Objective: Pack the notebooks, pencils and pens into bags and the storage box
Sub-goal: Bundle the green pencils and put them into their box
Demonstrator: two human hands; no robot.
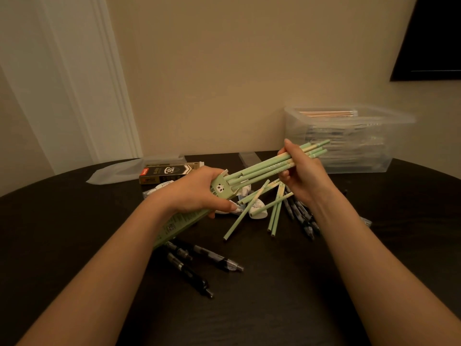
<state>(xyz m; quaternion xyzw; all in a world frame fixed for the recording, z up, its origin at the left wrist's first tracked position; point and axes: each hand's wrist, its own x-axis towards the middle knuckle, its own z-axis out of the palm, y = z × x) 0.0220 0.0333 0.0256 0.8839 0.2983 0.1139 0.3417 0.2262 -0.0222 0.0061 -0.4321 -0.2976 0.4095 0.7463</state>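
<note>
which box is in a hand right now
The green panda box, gripped by the left hand, with pencils sticking out. The black pen box and clear storage box sit on the table.

Pale green pencils (259, 168), green panda-print box (199, 208), black pens (199, 255), dark, perhaps black, table (74, 208)

A dark table (74, 221) sits before a beige wall (224, 71), white door trim (99, 83) left (black screen (434, 36) top right).

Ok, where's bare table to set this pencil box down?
Bare: the near table between left arm and right arm, below the black pens; the left, between bag and left arm; the right, before the storage box. Crowded: the middle, around the loose pencils.
</note>
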